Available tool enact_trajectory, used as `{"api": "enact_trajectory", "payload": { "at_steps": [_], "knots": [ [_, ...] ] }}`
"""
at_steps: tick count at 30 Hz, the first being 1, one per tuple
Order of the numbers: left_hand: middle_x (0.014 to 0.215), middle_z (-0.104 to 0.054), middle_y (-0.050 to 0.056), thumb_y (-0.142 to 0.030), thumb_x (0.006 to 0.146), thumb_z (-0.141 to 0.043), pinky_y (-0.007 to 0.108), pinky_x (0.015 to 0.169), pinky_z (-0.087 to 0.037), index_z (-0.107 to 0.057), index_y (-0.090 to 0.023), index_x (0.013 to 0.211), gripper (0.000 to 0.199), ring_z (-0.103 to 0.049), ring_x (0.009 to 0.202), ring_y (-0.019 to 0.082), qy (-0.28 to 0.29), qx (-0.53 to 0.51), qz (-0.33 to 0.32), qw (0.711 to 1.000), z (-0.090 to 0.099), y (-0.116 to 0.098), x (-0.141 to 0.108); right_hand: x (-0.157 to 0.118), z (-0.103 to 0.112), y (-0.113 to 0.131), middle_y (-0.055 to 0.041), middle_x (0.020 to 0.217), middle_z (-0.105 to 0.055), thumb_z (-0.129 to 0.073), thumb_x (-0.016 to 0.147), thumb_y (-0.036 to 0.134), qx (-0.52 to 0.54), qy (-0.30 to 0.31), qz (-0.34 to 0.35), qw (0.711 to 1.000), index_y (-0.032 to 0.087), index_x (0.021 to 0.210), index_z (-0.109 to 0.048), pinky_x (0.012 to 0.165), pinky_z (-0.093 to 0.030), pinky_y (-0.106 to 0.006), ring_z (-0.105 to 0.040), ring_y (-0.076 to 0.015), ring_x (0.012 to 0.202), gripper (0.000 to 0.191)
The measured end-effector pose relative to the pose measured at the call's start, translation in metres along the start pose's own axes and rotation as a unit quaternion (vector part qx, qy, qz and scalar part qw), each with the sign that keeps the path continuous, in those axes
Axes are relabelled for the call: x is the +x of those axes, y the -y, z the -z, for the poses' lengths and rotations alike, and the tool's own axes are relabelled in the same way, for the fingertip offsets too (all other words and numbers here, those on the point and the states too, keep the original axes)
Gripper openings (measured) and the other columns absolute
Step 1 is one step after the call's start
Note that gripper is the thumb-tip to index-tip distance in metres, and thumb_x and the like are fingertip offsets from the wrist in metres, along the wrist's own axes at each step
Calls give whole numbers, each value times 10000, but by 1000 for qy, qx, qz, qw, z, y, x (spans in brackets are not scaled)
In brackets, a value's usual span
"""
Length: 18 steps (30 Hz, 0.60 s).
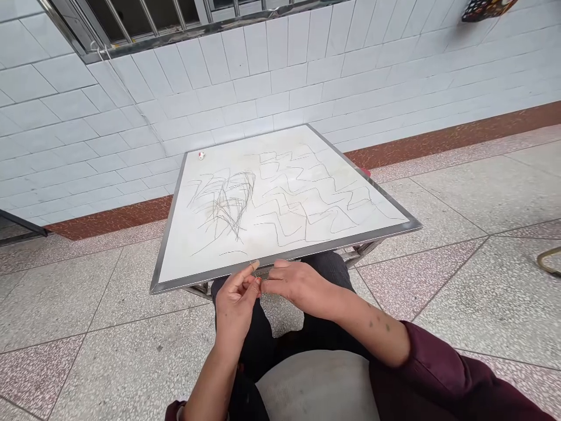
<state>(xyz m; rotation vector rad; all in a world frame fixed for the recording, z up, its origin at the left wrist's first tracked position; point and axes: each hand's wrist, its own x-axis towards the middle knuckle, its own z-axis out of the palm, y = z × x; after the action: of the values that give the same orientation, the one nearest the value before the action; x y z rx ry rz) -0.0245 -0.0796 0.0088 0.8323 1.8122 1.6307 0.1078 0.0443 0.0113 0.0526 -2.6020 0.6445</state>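
Just in front of the table's near edge, my left hand [239, 295] pinches a thin wire [255, 271] between thumb and fingers. My right hand [295, 283] meets it from the right, its fingers closed at the same spot, with a small reddish bit between the fingertips. What the right fingers hold is too small to name. Beyond the hands, on the white tabletop [280, 140], lies a tangled heap of straight thin wires [230, 202] at the left, and several bent, zigzag wires [307, 213] spread over the middle and right.
A small white and red object [201, 155] sits near the table's far left corner. The metal table edge [284, 255] runs just past my hands. Behind the table stands a white tiled wall [245, 76] with a barred window. My knees are under the near edge.
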Motion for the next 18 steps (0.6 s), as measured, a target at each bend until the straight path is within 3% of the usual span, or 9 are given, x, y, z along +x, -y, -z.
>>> {"api": "enact_trajectory", "payload": {
  "at_steps": [5, 10, 15, 18],
  "knots": [
    [702, -590, -11, -301, 774, -697, 264, 623, -486, -746, -245, 1085, 319, -530, 611, 126, 21, 18, -5, 1000, -2, 8, 0, 4, 3, -3, -29, 714, -589, -355, 971, 101, -16, 18, 26, 999, 221, 870, -654, 587, -295, -312, -370, -176, 656, 338],
    [734, -597, -19, -308, 795, -685, 268, 663, -490, -690, -248, 1179, 388, -555, 661, 131, 33, -28, 7, 999, -6, 12, 1, 5, 1, -8, -23, 667, -582, -413, 984, 150, -21, -16, -15, 1000, 211, 735, -604, 610, -319, -310, -386, -169, 649, 320],
    [731, -573, -35, -315, 812, -679, 266, 713, -491, -665, -246, 1204, 398, -549, 685, 121, 34, -35, 7, 999, -8, 15, 2, 5, 1, -12, -11, 672, -599, -412, 989, 122, -91, -3, 2, 996, 187, 743, -592, 611, -343, -286, -417, -150, 645, 312],
    [755, -582, -36, -310, 813, -685, 258, 739, -486, -651, -248, 1218, 411, -556, 711, 115, 39, -55, 10, 998, -8, 15, 2, 5, 2, -14, -12, 699, -610, -442, 1000, 192, -98, -23, -4, 995, 182, 802, -612, 624, -377, -285, -452, -150, 658, 261]
  ]
}}
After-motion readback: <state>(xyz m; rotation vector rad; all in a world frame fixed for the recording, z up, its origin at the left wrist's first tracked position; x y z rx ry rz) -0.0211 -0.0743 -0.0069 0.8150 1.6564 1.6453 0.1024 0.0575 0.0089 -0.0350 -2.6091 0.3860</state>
